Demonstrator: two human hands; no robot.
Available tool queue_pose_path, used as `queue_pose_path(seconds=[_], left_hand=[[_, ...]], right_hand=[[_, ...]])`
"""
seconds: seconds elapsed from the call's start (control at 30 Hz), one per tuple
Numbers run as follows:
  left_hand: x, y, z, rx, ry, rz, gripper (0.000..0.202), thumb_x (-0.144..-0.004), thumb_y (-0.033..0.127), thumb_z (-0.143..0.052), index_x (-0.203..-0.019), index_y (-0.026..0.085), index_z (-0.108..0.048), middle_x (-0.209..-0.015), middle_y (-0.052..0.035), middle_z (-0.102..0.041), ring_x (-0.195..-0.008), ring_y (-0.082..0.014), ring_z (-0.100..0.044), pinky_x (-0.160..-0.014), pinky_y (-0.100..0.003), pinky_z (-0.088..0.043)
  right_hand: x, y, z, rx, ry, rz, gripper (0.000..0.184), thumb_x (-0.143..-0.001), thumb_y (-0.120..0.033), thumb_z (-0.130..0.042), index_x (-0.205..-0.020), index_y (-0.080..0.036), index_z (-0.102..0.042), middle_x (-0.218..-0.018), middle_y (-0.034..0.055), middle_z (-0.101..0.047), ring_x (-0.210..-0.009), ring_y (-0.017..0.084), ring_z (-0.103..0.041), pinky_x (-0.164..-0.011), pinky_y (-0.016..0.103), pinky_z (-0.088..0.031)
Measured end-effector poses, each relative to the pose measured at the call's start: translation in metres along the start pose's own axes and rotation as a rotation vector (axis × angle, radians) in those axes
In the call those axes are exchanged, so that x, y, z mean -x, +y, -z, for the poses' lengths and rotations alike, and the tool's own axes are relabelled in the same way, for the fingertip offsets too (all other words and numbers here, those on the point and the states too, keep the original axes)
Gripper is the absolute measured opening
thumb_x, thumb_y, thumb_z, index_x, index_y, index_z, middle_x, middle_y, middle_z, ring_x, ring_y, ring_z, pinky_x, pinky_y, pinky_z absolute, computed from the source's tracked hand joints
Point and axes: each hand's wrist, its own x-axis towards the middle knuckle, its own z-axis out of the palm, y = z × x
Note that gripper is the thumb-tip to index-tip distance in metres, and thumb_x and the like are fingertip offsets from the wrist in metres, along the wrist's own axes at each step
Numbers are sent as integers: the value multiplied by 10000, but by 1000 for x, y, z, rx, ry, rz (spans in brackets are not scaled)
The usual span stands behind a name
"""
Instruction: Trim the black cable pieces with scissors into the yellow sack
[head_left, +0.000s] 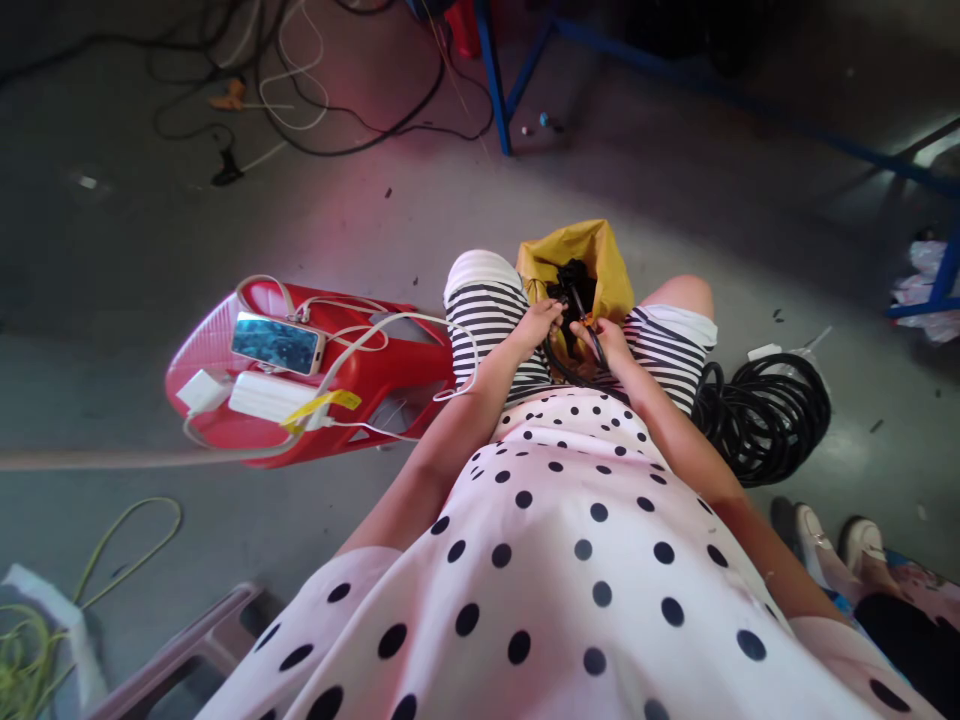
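Observation:
My left hand (541,325) is closed on a black cable (553,358) that loops down across my lap. Just beside it, my right hand (609,345) is closed on a small black-and-orange tool (588,322); its exact kind is too small to make out. Both hands are between my knees, over the near side of an open yellow bag (611,265). Inside the bag's mouth lies a bunch of black cable pieces (574,275). A large coil of black cable (776,415) rests on the floor by my right thigh.
A red stool (360,375) at my left bears a phone (276,343), a white power strip (270,398) and white cords. Loose cables (352,150) lie on the floor ahead. A blue metal frame (495,80) stands beyond. Another person's shoes (862,540) are at right.

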Motion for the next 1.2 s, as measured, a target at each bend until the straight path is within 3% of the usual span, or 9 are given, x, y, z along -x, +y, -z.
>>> queue_pose_path(seconds=[0.13,0.27,0.37,0.5,0.6,0.7,0.9,1.07,1.2], left_hand=[[22,1,3,427,28,127,159,-1118,221,-566,-1231,253,-673,-895,3,-692,-793,-166,-718,-881,-361,-639],[48,-7,-4,586,100,261,223,-1177,278,-471,-1104,207,-670,-893,-26,-697,-858,-176,-735,-1002,-397,-643],[59,-8,-13,598,10,304,263,-1172,309,-502,-1100,186,-723,-904,-41,-708,-845,-190,-712,-1047,-432,-643],[62,1,-19,654,-64,234,243,-1168,321,-560,-1030,183,-705,-841,-27,-666,-797,-180,-667,-1062,-420,-649],[61,8,-20,606,-75,182,306,-1179,368,-574,-952,185,-666,-779,-2,-606,-673,-144,-574,-894,-346,-649],[58,8,-22,458,-41,100,330,-1178,390,-598,-925,184,-646,-726,32,-552,-589,-112,-489,-700,-262,-555],[62,-12,-35,40,-72,2,346,-1081,411,-785,-862,166,-677,-742,15,-644,-739,-135,-626,-736,-240,-522],[72,-27,-39,24,-125,158,376,-1071,425,-786,-821,166,-679,-705,1,-659,-695,-144,-638,-722,-266,-541],[64,-42,-40,-26,24,330,300,-1074,201,-678,-776,167,-677,-699,-23,-676,-650,-134,-618,-731,-266,-550]], right_hand=[[-1,3,3,-188,21,-16,798,-802,-1064,-703,-816,-281,-546,-626,42,-621,-562,230,-609,-528,375,-488],[-2,2,2,-310,39,20,817,-766,-1081,-720,-790,-286,-532,-573,15,-577,-506,199,-568,-493,346,-479],[0,0,0,-339,21,24,798,-716,-1027,-834,-769,-287,-538,-544,-1,-570,-473,178,-530,-469,333,-448],[6,-5,5,-364,-62,16,807,-672,-1011,-883,-779,-283,-552,-554,-8,-603,-475,170,-538,-467,317,-438],[14,-15,14,-361,-141,41,806,-696,-1028,-851,-788,-270,-595,-595,12,-631,-509,180,-569,-503,332,-452],[21,-24,18,-407,-181,64,774,-726,-990,-869,-805,-255,-637,-661,26,-665,-562,190,-600,-563,353,-483],[28,-22,5,-570,-15,70,573,-657,-620,-1036,-801,-260,-614,-682,-40,-597,-656,175,-590,-610,328,-494],[28,-6,9,-537,101,99,509,-626,-432,-1033,-739,-262,-567,-664,-59,-578,-643,153,-575,-611,308,-517],[24,3,22,-648,176,35,422,-641,-436,-970,-736,-264,-597,-691,-1,-708,-643,201,-680,-596,339,-581]])
